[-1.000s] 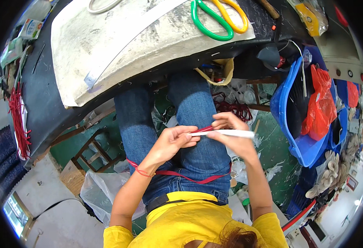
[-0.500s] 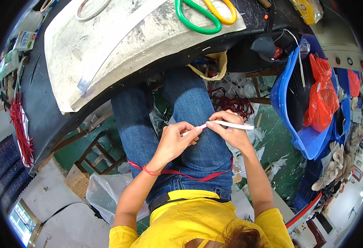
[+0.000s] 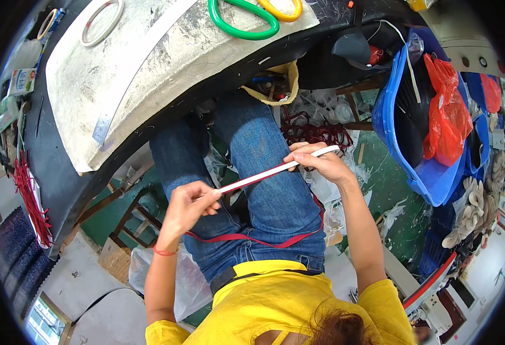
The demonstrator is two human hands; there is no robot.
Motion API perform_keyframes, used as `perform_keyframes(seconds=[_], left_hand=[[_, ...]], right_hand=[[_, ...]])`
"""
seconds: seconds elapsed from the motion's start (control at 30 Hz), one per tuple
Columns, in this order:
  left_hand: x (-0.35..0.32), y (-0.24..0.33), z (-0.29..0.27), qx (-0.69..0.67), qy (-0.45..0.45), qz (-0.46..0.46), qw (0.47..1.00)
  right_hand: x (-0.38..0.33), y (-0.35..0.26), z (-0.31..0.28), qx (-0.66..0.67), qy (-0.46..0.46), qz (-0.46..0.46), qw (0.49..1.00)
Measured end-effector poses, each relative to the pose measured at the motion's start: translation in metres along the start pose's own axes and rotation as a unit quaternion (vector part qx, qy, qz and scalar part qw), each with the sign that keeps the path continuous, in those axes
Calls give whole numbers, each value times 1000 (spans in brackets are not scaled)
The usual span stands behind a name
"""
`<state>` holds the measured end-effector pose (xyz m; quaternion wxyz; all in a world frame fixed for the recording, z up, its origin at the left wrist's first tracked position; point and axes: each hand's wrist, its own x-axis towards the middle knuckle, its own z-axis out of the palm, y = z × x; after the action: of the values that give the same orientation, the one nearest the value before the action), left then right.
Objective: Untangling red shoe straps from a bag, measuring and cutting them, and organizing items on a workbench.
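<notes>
- Left hand (image 3: pixel 186 206) raised over the lap, fingers pinched together, wrist bent
- Right hand (image 3: pixel 320 164) held higher, fingers closed in a pinch, forearm stretched forward

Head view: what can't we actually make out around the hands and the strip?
- White strip: both ends hidden inside the left hand and right hand.
- Red band: how it joins the strip is too thin to tell.
- Green scissors: blades cut off by the top edge.
- Blue tub: contents covered by red bag.
</notes>
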<state>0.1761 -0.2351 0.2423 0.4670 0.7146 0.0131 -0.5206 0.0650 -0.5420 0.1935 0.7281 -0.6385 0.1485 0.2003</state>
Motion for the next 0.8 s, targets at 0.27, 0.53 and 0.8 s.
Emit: perform_keyframes(seconds=[0.27,0.53,0.8], left_hand=[[-43,-43,-78,41,111,-15,993],[-88,-129,-189,80,272,-21,959],[-22,-5,-34,415,343,288,792]], right_hand=[[1,7,0,86,22,22,996],[4,2,-6,62,-25,10,998],[-1,3,4,88,23,11,996]])
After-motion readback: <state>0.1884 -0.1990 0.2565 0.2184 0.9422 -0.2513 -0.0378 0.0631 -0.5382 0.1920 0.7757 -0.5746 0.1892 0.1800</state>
